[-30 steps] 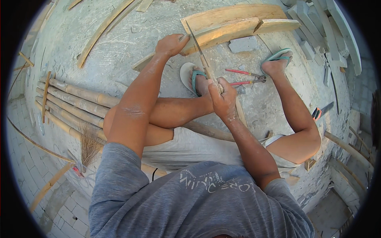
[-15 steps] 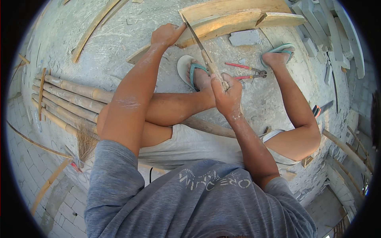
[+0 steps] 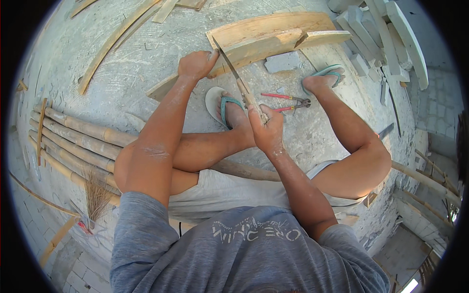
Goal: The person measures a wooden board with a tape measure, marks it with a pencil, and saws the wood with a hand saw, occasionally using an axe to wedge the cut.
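In my right hand, closed round its pale wooden handle, is a long tool with a narrow dark blade. The blade slants up and left, its far end over the near left end of a pale wooden board. My left hand grips a wooden plank on edge alongside that board, its thumb close to the blade. Whether the blade touches wood I cannot tell. Red-handled pincers lie on the floor right of my right hand.
A grey block sits in front of the board. Bamboo poles run under my legs, a twig broom beside them. Pale slabs are stacked at upper right. Wooden strips lie at upper left. A blade shows behind my right knee.
The whole scene has slid left and downward in the picture. My hands keep about the same place against the wood, and both keep their grips.
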Tool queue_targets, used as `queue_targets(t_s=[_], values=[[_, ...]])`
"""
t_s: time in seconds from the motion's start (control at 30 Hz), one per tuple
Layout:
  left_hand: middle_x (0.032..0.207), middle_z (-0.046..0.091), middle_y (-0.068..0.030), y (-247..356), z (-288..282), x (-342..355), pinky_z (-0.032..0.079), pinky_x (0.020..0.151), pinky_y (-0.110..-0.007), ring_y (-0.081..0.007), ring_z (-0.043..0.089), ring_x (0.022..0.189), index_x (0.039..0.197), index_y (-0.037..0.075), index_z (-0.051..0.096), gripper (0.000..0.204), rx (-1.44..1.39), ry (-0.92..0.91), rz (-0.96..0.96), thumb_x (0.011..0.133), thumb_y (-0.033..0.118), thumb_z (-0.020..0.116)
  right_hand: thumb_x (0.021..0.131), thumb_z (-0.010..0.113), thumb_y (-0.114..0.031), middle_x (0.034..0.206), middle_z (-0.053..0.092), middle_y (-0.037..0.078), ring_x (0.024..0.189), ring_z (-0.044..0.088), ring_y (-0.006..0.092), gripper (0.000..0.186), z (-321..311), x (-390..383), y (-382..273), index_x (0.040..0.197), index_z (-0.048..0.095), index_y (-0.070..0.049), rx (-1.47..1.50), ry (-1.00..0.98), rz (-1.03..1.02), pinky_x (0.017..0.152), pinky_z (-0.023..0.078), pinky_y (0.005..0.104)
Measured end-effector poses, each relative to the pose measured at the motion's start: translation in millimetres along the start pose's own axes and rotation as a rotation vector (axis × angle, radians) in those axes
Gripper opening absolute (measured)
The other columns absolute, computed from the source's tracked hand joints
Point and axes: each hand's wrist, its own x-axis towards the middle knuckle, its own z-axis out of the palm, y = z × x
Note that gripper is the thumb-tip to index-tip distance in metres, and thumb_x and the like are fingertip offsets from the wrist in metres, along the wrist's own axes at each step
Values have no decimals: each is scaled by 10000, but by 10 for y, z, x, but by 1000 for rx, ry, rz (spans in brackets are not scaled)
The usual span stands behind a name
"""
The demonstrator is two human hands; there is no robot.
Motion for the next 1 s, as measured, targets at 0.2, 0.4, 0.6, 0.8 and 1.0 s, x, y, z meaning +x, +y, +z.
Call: queue_targets(t_s=[0.2,0.4,0.6,0.8,1.0], values=[[1103,739,-195,-124,144,-120,541,902,-499,-391,701,1048,1121,109,728,482,-55,64,166,882,505,593,930,687,-266,626,531,280,533,517,389,397,-2,-65,-139,718,596,57,-136,-88,-23,562,420,462],[1073,756,-153,-141,126,67,565,886,-455,-342,722,1023,1127,115,736,408,75,-10,127,792,337,810,943,683,-271,614,559,261,521,516,337,410,17,48,-98,715,604,60,-66,-42,-17,557,413,453],[1069,766,-132,-158,137,80,582,871,-446,-321,736,1010,1126,108,739,423,82,24,135,800,359,839,966,679,-244,602,589,121,588,534,142,358,-121,7,-202,777,682,59,-39,-124,147,577,423,377],[1110,759,-138,-157,13,33,580,883,-452,-317,728,1042,1141,109,736,438,136,-17,104,803,372,833,1005,663,-282,561,529,-10,464,461,86,403,-110,128,-178,726,654,8,174,-71,222,448,341,283],[1090,749,-147,-197,180,93,569,908,-456,-329,717,1039,1151,129,742,457,101,62,157,808,426,798,922,694,-258,584,585,140,590,517,129,367,165,313,-235,778,694,79,-28,67,58,566,432,401]])
